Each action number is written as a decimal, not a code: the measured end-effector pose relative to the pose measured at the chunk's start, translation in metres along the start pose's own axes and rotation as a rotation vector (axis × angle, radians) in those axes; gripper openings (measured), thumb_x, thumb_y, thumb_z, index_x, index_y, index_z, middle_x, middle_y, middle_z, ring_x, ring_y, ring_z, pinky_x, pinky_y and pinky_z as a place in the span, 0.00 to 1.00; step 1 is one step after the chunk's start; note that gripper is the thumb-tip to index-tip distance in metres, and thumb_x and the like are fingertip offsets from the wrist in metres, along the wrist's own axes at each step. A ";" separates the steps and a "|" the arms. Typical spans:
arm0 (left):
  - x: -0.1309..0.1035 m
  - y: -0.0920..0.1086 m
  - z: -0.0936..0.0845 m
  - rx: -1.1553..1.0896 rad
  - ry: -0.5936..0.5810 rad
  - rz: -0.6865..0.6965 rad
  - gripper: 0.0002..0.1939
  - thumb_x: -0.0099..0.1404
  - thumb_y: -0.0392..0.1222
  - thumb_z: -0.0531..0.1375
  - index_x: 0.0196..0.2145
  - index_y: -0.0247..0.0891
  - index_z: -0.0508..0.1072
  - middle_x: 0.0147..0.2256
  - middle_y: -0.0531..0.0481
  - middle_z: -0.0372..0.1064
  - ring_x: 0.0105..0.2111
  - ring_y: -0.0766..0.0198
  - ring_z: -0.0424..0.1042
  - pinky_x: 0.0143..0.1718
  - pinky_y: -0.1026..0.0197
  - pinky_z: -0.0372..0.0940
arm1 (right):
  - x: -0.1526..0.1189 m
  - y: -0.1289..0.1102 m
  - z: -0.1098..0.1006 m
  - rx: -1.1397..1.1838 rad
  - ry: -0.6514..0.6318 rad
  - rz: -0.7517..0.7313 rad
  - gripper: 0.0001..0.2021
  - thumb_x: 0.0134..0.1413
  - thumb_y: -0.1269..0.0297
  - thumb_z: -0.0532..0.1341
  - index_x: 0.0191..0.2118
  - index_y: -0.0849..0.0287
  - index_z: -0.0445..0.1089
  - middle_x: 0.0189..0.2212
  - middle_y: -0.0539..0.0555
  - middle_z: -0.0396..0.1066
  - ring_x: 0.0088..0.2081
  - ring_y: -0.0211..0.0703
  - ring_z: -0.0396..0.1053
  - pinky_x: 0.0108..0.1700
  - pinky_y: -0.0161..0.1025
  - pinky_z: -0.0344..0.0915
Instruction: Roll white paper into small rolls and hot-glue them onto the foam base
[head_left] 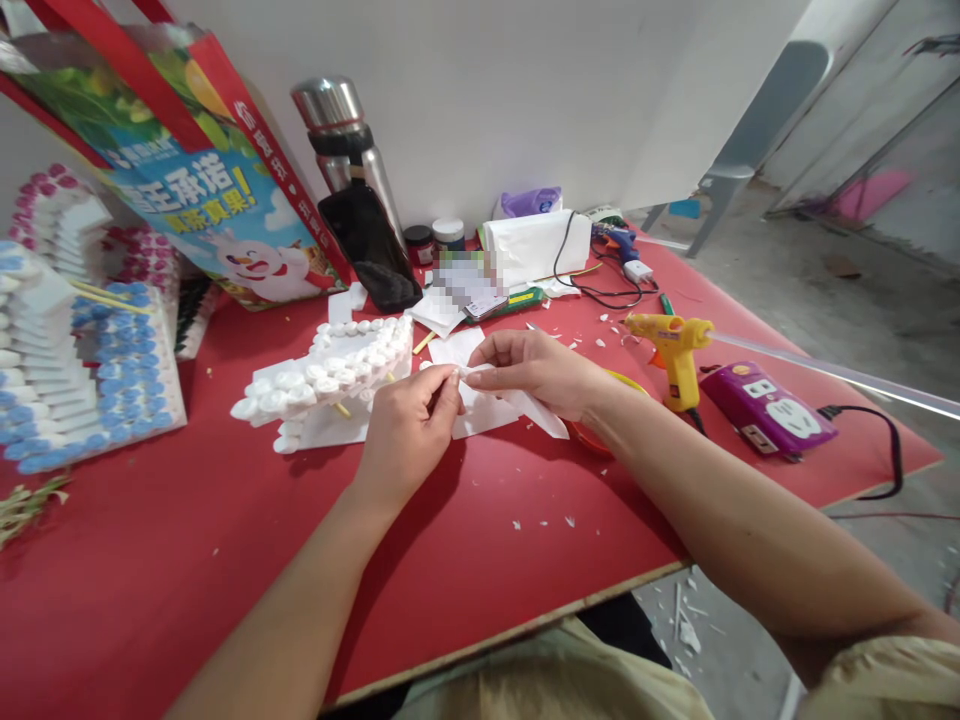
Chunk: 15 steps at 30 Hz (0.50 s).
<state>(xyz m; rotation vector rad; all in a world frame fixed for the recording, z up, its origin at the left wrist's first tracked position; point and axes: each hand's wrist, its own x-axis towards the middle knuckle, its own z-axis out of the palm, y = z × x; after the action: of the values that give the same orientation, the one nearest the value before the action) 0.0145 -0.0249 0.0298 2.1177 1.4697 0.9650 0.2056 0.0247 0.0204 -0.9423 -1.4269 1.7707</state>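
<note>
My left hand (pixel 415 418) and my right hand (pixel 536 370) meet over the middle of the red table. Both are closed in a pinch on a thin strip of white paper (pixel 547 413), whose free end hangs below my right palm. The part between the fingertips is mostly covered. Under the hands lie white paper sheets (pixel 456 346). Just left of my left hand stands a white model (pixel 322 372) edged with rows of small white rolled pieces, with yellow sticks showing beneath.
A yellow glue gun (pixel 671 350) and a purple power strip (pixel 769 408) sit at the right, with cords. Behind are a black phone (pixel 367 240), a steel flask (pixel 352 130), jars (pixel 448 236) and a printed bag (pixel 202 190). Blue-and-white models (pixel 127 370) stand left. Paper scraps dot the red table (pixel 247 560).
</note>
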 end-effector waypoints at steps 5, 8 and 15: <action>0.000 0.000 0.002 0.029 0.044 0.059 0.15 0.73 0.40 0.55 0.28 0.38 0.72 0.24 0.55 0.70 0.24 0.68 0.68 0.31 0.63 0.59 | 0.000 -0.002 0.006 -0.072 0.093 -0.008 0.15 0.48 0.55 0.72 0.31 0.60 0.70 0.23 0.46 0.67 0.24 0.33 0.61 0.27 0.34 0.53; -0.001 0.000 0.004 0.068 0.066 0.097 0.14 0.73 0.39 0.55 0.28 0.38 0.71 0.23 0.55 0.69 0.24 0.68 0.68 0.31 0.63 0.59 | 0.000 -0.004 0.014 -0.174 0.188 -0.021 0.11 0.49 0.59 0.69 0.29 0.60 0.70 0.21 0.45 0.65 0.23 0.33 0.58 0.27 0.34 0.51; -0.002 -0.006 0.012 0.506 0.117 0.297 0.13 0.73 0.35 0.50 0.32 0.36 0.70 0.26 0.49 0.69 0.25 0.61 0.68 0.28 0.59 0.56 | -0.005 -0.012 0.030 -0.310 0.354 -0.109 0.06 0.46 0.67 0.66 0.24 0.62 0.71 0.20 0.46 0.67 0.25 0.33 0.60 0.28 0.34 0.55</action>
<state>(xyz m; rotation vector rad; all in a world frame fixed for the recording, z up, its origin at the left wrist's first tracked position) 0.0184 -0.0238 0.0169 2.7448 1.6178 0.8970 0.1832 0.0070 0.0366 -1.2416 -1.5068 1.2479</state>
